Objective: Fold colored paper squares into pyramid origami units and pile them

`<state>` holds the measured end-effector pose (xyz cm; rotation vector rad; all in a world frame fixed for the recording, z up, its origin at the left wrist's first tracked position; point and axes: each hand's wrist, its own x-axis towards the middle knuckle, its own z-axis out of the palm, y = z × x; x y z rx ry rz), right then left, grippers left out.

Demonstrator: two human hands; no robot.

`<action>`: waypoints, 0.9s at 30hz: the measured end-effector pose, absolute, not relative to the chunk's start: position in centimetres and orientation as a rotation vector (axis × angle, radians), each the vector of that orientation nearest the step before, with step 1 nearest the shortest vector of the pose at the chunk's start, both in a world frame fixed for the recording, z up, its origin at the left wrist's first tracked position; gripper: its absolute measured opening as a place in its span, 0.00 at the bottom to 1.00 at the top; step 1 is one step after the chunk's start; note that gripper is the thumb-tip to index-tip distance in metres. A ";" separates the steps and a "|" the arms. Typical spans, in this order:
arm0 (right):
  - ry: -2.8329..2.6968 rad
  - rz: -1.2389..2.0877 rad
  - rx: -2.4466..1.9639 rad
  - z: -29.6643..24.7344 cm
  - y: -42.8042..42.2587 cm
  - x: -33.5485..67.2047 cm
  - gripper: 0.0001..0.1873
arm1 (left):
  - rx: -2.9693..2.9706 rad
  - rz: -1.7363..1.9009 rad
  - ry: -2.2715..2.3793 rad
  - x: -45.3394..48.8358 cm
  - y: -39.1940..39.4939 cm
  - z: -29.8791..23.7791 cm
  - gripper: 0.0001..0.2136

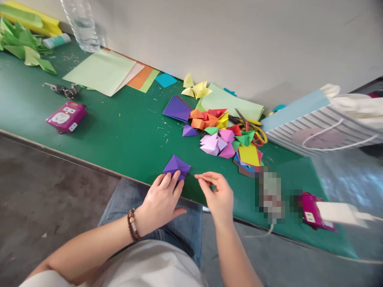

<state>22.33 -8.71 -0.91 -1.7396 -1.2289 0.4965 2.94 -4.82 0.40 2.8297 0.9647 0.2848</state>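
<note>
A square of folded purple origami paper (177,164), creased from its middle, lies near the front edge of the green tabletop. My left hand (163,197) rests on its near side, fingers stretched out and tips pressing the paper flat, so that part is covered. Just right of the paper hovers my right hand (218,193), thumb and forefinger brought together in a pinch. No paper shows between those fingertips, and they do not touch the square. Beyond it lie a small purple folded piece (189,130) and a stack of purple paper (177,108).
Folded pieces in several colours (211,141) are heaped at centre right beside yellow-handled scissors (259,133). A striped paper bag (299,123) stands at the right. Purple socket blocks (67,116) sit at both sides. A plastic bottle (82,30) stands against the wall.
</note>
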 end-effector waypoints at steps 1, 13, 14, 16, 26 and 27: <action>-1.271 0.520 -1.736 -0.9 -8.5 22.0 0.07 | 2.817 0.284 1.001 3.2 -5.3 0.3 0.35; -1.411 0.483 -1.832 -0.8 -6.6 20.9 0.03 | 2.832 0.248 1.014 3.6 -5.2 0.5 0.34; -1.401 0.475 -1.833 -0.8 -6.5 20.9 0.03 | 2.833 0.247 1.013 3.6 -5.2 0.5 0.34; -1.377 0.461 -1.839 -0.7 -6.2 20.9 0.03 | 2.835 0.247 1.002 3.6 -5.1 0.6 0.34; -1.262 0.395 -1.806 -0.6 -4.6 21.8 0.04 | 2.827 0.259 0.997 3.6 -5.0 0.8 0.34; -1.254 0.394 -1.786 -0.6 -4.8 21.7 0.04 | 2.825 0.254 0.996 3.6 -5.0 0.8 0.34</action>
